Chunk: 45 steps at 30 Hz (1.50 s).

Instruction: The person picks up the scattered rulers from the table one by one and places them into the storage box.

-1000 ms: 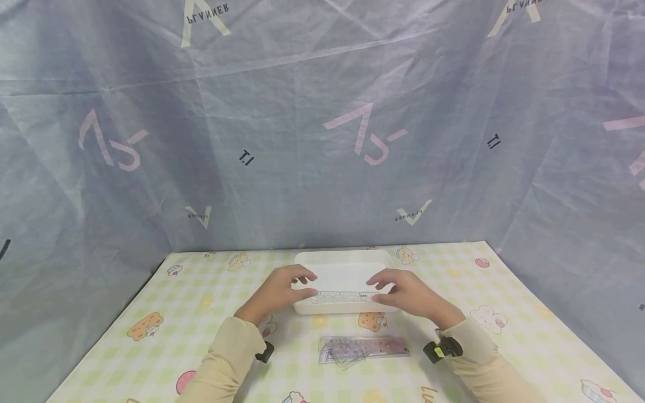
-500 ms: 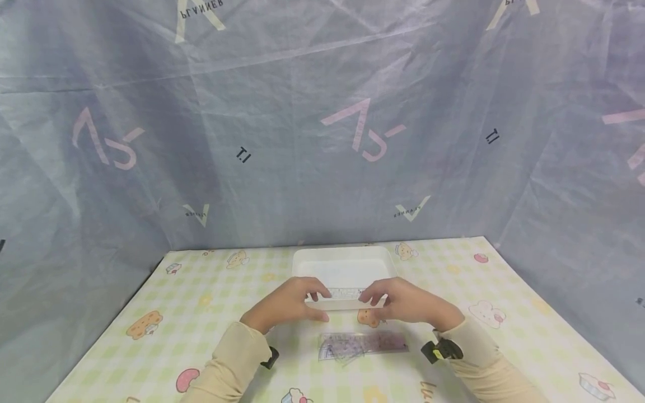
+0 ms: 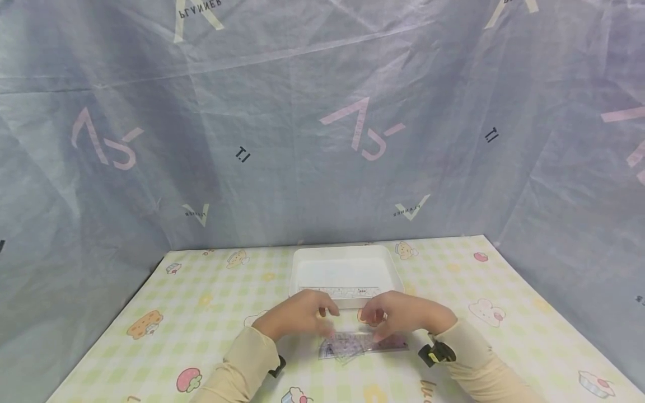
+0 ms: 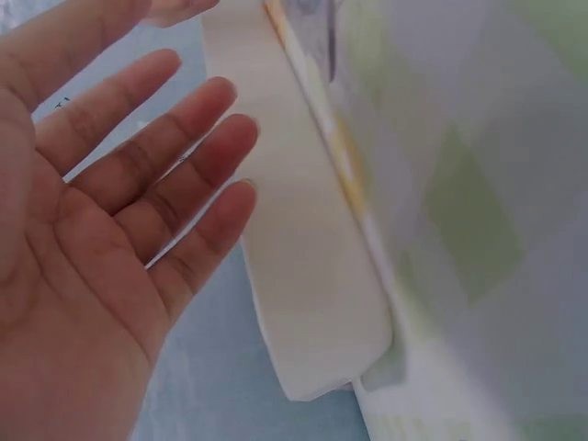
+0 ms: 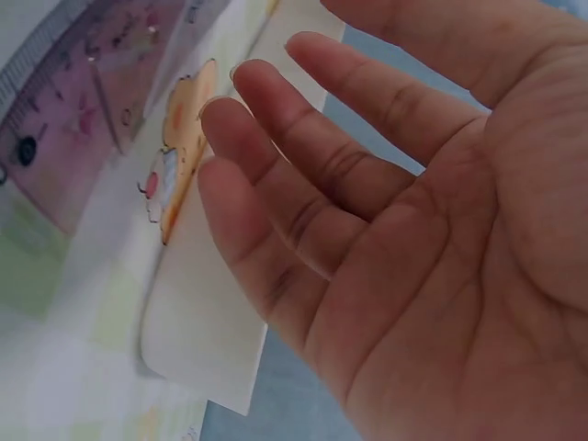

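Several clear rulers with purple print, among them a long straight ruler (image 3: 393, 342) and smaller pieces (image 3: 345, 350) overlapping at its left end, lie flat on the table. My left hand (image 3: 299, 316) hovers just behind their left end, fingers relaxed and holding nothing. Opposite it, my right hand (image 3: 408, 314) hangs over the right part of the long ruler, its thumb overlapping it in the head view. Behind both hands stands a white tray (image 3: 345, 253) with a clear printed ruler (image 3: 340, 291) inside along its near side. Both wrist views show empty palms beside the tray's wall (image 4: 303, 266).
A green checked cloth (image 3: 211, 336) with cartoon prints covers the table. Grey-blue fabric (image 3: 282, 190) hangs behind and on both sides. Black wrist devices, such as the right one (image 3: 437, 354), sit by the sleeves.
Both hands have moved from above the tray and its ruler towards me, down to the rulers on the cloth. The ruler in the tray stays there.
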Tool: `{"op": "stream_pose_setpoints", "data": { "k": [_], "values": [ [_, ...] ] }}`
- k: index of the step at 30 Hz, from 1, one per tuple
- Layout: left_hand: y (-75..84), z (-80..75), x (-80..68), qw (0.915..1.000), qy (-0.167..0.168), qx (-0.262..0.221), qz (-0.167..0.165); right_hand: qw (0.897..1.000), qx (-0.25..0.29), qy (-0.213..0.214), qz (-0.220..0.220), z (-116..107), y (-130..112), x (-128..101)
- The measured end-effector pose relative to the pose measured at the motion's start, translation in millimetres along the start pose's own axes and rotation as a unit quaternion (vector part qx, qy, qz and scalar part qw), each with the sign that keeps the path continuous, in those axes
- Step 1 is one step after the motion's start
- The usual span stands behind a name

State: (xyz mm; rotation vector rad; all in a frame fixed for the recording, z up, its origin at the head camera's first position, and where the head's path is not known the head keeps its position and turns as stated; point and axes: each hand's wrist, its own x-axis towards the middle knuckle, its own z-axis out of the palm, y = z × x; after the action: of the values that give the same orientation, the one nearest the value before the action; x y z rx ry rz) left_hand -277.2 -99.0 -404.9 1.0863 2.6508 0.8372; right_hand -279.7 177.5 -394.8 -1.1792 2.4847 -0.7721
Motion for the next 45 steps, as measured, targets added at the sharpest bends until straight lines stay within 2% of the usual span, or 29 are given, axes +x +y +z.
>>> {"op": "stream_pose_setpoints", "data": {
  "k": [6,11,18,27,37,45],
  "values": [
    [-0.3,6.6,2.1,0.9990,-0.020,0.030,-0.027,1.000,0.016,-0.010,0.024,5,3,2],
    [-3.8,11.3,4.0,0.9973,-0.035,0.055,-0.034,0.999,0.025,-0.013,0.045,9,8,4],
    [-1.0,13.0,2.8,0.9947,-0.047,0.078,-0.048,0.999,0.012,-0.011,0.039,11,11,5],
    [-6.5,17.6,5.7,0.9936,-0.051,0.087,-0.051,0.999,-0.002,-0.013,0.043,11,7,4],
    [-3.2,15.4,4.2,0.9943,-0.050,0.088,-0.035,0.999,-0.002,-0.016,0.051,13,8,5],
    [-3.4,15.6,4.1,0.9943,-0.045,0.090,-0.035,0.999,-0.004,-0.014,0.050,13,9,6]
  ]
}}
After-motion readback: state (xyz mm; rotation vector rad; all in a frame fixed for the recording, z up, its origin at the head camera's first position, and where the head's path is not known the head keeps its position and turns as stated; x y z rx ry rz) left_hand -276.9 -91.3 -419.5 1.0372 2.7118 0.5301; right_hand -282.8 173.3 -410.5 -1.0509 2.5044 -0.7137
